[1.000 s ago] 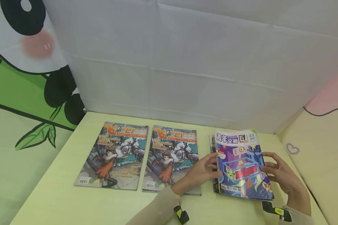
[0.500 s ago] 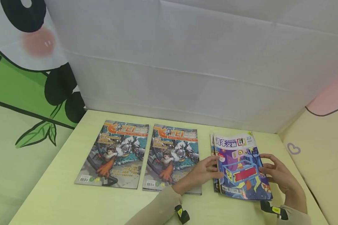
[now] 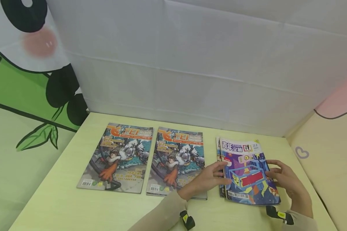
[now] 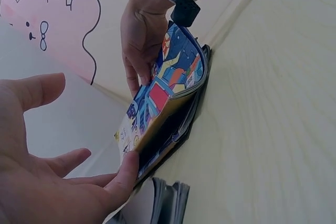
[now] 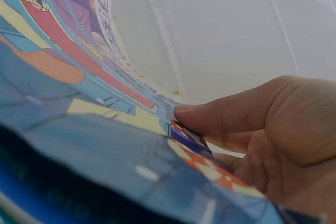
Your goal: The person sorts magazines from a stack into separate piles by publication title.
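Note:
The purple and blue magazine (image 3: 245, 173) is on the right side of the table, on top of other magazines (image 3: 218, 150) whose left edges peek out. My right hand (image 3: 286, 179) pinches its right edge, the thumb pressing on the cover in the right wrist view and the other fingers partly hidden beneath. My left hand (image 3: 211, 176) is at the left edge, fingers spread and one fingertip (image 4: 128, 163) at the spine in the left wrist view. There, the magazine's cover (image 4: 157, 93) bows upward, with a dark gap under its near edge.
Two more spots hold magazines with an orange title: one magazine (image 3: 115, 160) at the left, and a small stack (image 3: 177, 157) beside it, partly under my left forearm. A pale wall (image 3: 176, 80) rises behind the table (image 3: 112, 211); another wall (image 3: 332, 166) borders its right.
Both hands and the purple and blue magazine have shifted slightly; its top edge is lower and nearer to me, closer in line with the magazines beneath. The other magazines have stayed put.

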Action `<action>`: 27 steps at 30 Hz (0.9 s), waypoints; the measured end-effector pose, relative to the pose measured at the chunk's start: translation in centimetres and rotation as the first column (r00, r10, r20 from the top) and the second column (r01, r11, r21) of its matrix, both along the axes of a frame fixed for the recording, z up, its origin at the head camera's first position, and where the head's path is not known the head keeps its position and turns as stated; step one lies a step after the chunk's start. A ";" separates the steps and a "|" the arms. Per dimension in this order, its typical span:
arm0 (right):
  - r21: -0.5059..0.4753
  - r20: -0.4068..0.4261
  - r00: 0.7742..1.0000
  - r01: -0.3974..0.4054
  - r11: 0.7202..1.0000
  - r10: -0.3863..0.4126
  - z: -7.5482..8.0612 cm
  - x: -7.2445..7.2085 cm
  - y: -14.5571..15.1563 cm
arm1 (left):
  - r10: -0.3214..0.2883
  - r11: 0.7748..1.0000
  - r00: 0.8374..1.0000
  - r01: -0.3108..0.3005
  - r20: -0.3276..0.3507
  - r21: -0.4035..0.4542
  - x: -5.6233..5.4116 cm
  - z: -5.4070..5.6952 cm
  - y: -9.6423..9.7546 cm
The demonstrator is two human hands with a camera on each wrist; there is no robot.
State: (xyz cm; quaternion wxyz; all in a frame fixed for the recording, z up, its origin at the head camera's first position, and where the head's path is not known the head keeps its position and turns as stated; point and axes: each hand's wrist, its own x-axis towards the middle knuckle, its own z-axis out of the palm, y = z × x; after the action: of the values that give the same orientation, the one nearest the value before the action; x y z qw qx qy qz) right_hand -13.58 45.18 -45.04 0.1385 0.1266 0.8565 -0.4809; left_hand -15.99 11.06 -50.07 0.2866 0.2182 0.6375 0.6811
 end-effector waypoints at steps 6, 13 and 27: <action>0.067 0.052 0.998 -0.039 0.997 0.036 -0.1 -0.2 0.0 | 0.024 0.999 1.000 -0.025 -0.017 -0.025 -0.1 0.1 0.2; 0.103 0.082 0.995 -0.060 0.993 0.051 -0.1 0.0 -0.2 | 0.026 0.999 1.000 -0.026 -0.003 -0.026 0.2 0.2 0.2; 0.124 0.082 0.996 -0.052 0.991 0.042 0.4 -0.2 -0.7 | 0.026 1.000 1.000 -0.026 -0.010 -0.015 0.0 -0.1 -0.1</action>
State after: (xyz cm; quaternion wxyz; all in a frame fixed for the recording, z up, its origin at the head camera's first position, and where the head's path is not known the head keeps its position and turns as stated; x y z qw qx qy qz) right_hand -13.79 44.48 -44.65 0.1753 0.1339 0.8817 -0.4171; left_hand -16.02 10.95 -50.12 0.2761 0.2112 0.6467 0.6789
